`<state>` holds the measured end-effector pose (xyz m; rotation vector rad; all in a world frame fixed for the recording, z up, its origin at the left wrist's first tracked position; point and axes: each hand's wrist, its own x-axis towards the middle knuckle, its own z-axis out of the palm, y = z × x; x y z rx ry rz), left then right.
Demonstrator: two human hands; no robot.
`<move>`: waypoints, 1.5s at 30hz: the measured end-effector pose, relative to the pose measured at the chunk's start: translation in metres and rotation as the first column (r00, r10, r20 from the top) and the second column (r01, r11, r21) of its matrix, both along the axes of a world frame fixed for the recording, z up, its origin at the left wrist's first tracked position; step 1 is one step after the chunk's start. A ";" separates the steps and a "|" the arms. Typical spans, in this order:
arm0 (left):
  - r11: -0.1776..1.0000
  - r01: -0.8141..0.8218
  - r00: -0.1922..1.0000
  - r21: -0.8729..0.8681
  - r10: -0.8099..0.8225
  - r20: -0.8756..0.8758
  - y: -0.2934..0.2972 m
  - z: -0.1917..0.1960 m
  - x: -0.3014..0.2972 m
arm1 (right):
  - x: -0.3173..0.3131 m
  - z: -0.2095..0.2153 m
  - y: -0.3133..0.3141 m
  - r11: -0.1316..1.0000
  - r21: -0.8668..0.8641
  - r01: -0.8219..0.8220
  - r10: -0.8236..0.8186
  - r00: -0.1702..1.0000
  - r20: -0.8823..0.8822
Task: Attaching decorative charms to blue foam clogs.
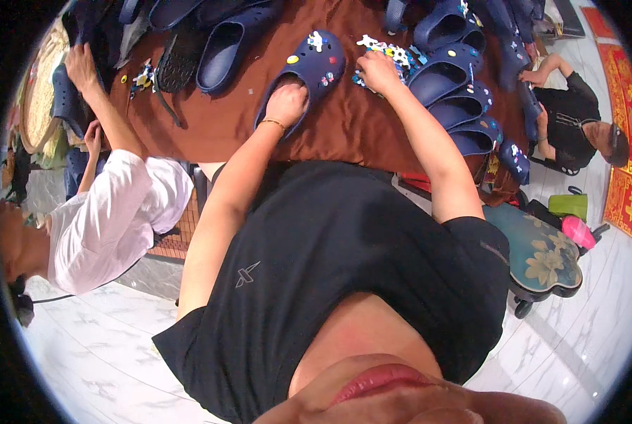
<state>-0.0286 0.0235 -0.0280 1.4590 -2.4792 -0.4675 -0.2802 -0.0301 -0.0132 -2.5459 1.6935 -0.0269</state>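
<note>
A navy blue clog with holes lies on the brown cloth in front of me. Several small charms sit on its upper: a white-and-blue figure, a yellow round one, a red one and others. My left hand reaches into the foot opening and holds the clog from inside, its fingertips hidden under the upper. At the right, my right hand is at a pile of loose white, blue and yellow charms, fingers drawn together. Whatever is between those fingertips is too small to make out.
Decorated navy clogs are stacked right of the charms. A plain clog, a dark sole and a smaller charm heap lie on the brown cloth to the left. Co-workers handle clogs at both sides. A flowered stool stands behind right.
</note>
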 end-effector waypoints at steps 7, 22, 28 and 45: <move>0.998 0.005 0.998 -0.056 -0.008 -0.059 0.002 -0.003 0.003 | 0.006 0.016 -0.009 0.997 0.065 0.041 -0.048 0.993 0.110; 1.000 0.003 0.996 -0.028 -0.006 -0.088 0.001 -0.003 0.003 | 0.104 0.014 -0.025 0.907 -0.419 -0.053 0.216 0.911 0.351; 0.998 0.009 0.997 -0.063 -0.014 -0.073 0.001 -0.007 0.002 | 0.104 0.016 -0.015 0.913 -0.389 -0.125 0.243 0.931 0.272; 0.997 0.000 0.999 -0.072 -0.003 -0.042 0.001 -0.004 0.002 | 0.029 0.004 -0.011 0.911 -0.040 0.409 -0.301 0.729 0.615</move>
